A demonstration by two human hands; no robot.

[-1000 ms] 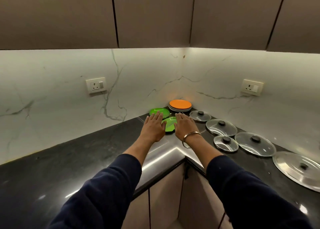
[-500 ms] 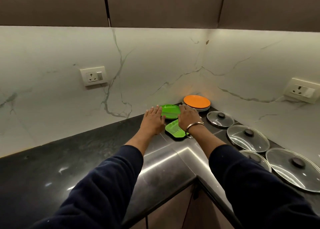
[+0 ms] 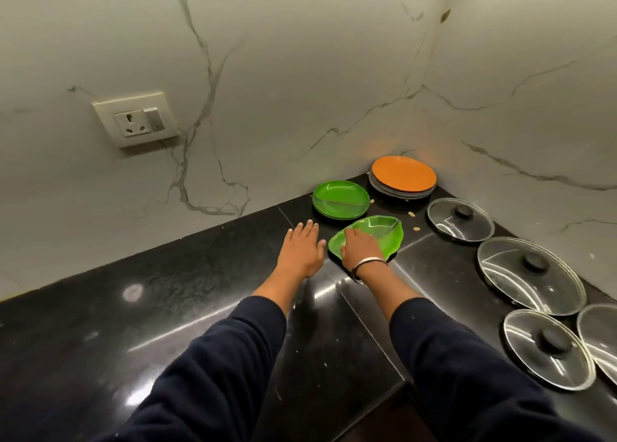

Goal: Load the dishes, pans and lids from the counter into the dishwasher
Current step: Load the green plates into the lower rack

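A green leaf-shaped divided plate lies on the black counter near the corner. My right hand lies on its near left edge, fingers curled over the rim. My left hand rests flat on the counter just left of that plate, fingers straight. Behind them sits a round green divided plate. An orange plate tops a stack of grey plates in the corner. Several glass lids with black knobs, such as the small one and a large one, line the right side.
Marble walls close the corner, with a socket on the left wall. A few crumbs lie between the plates and lids. The counter's front edge runs below my sleeves.
The view has dropped and moved closer to the corner. My right hand has shifted from the far plate onto the leaf-shaped plate's near edge. My left hand stays flat on the counter.
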